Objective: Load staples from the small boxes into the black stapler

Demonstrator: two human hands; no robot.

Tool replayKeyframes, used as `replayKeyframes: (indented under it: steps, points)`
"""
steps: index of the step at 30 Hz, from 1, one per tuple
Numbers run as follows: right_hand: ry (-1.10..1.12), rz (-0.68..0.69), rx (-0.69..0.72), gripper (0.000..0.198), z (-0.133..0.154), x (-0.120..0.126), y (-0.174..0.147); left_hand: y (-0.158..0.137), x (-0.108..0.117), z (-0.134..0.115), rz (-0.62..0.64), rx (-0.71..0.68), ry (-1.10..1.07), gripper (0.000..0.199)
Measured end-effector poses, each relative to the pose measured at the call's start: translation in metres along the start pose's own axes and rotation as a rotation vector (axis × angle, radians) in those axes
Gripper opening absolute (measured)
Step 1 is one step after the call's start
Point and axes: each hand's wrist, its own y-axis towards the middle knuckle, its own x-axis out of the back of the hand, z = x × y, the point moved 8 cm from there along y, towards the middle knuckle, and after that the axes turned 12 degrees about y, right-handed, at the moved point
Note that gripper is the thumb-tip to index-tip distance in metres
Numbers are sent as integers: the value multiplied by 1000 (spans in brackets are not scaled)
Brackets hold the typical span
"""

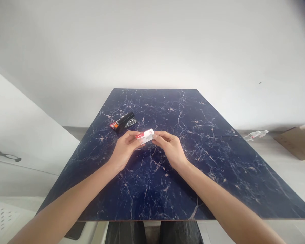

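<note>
Together, the left grip and right grip pinch a small red-and-white box between them by opposite ends, above the bench; a black stapler lies just beyond the left grip.

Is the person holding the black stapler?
No, the left hand and right hand hold a small red-and-white box, while the stapler lies beyond them on the table.

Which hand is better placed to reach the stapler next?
Left, probably: the left hand is nearer the stapler; the right hand is farther off. Both hold the box.
</note>
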Motion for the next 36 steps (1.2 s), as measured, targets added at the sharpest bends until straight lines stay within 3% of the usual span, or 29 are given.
replayKeyframes:
  steps: [2, 4, 9, 11, 14, 17, 22, 26, 29, 33, 36]
  points:
    - [-32, 12, -3, 27, 1, -2, -1, 1, 3, -4, -9, -12, 21, 26]
    - [-72, 12, -13, 29, 4, -2, -1, 7, 19, -15, -94, -72, 91, 24]
    - [-178, -1, -30, 24, 7, 5, 1, 21, 119, -60, -682, -464, 381, 25]
    - [-210, 2, -48, 21, 1, 7, 2, 34, 152, -56, -771, -408, 593, 26]
    - [-252, 51, -82, 20, -10, 3, 2, 54, 177, -36, -707, -189, 1015, 22]
    - [-314, 116, -74, 20, -16, -3, 0, 60, 179, -26, -605, -138, 1183, 18]
    - [-431, 166, -20, 22, -17, -4, 0, 61, 163, -26, -336, -85, 1469, 35]
    - [-525, 185, 22, 23, -15, -2, 2, 52, 178, -33, -391, 47, 1632, 32]
    - [-579, 190, 43, 23, -12, -3, 2, 48, 178, -35, -404, 99, 1775, 42]
    - [-637, 208, 60, 23, -9, -9, -1, 46, 155, -45, -453, -140, 1754, 43]
    - [-662, 240, 69, 23, -8, -14, -5, 50, 128, -33, -232, -283, 1672, 45]
